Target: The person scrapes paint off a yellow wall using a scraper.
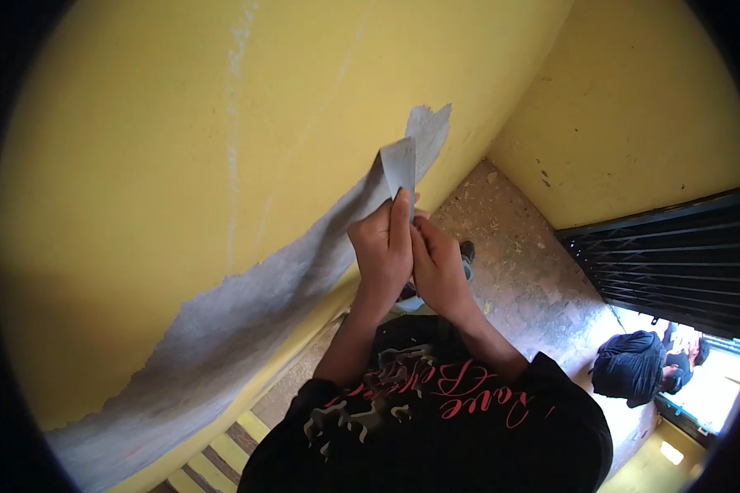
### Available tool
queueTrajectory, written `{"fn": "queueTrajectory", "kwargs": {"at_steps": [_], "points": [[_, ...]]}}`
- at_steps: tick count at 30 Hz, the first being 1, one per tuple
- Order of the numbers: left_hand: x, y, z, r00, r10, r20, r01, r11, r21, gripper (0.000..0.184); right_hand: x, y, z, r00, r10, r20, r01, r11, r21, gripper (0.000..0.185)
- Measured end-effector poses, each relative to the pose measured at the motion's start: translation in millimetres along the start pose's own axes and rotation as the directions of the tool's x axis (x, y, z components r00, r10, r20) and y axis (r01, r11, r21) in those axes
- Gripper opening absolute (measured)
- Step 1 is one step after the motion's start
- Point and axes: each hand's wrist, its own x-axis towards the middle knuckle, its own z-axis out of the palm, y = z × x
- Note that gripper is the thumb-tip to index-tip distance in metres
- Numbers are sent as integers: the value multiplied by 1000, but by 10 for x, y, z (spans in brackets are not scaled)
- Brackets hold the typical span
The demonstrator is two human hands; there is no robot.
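A scraper (399, 162) with a flat, flared metal blade points up toward the yellow wall (304, 123). Both hands close around its lower part, which the fingers hide. My left hand (381, 246) wraps it from the left, one finger stretched up along the blade. My right hand (441, 267) grips from the right, pressed against the left. Behind the blade runs a bare grey patch (247, 316) with a ragged paint edge, widening toward the lower left. Whether the blade's edge touches the wall I cannot tell.
A second yellow wall (633, 115) meets this one at a corner. Below lies a speckled floor (514, 238). A dark folding metal gate (666, 255) stands at the right, with a person in dark clothes (633, 367) near the bright doorway. Yellow slats (214, 468) show at lower left.
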Motion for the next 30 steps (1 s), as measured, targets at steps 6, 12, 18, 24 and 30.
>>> {"fn": "queueTrajectory", "kwargs": {"at_steps": [6,12,18,24,30], "points": [[-30,-72,-43,998,64,19,-66,988,142,31,17,-63,-41,999,24,37,-24,1000,1,20],[-104,-84,-86,997,64,49,-74,967,244,32,-23,8,-23,996,-92,-14,92,995,-27,19],[-68,-152,-33,999,-34,24,31,994,107,31,-35,11,-3,996,90,15,-89,996,-12,21],[-22,-135,-48,995,-84,60,81,995,52,34,24,-8,-13,998,53,20,-53,998,-27,21],[15,-79,-111,998,8,70,-20,984,179,33,59,-28,-11,999,31,22,-31,1000,-1,21]]}}
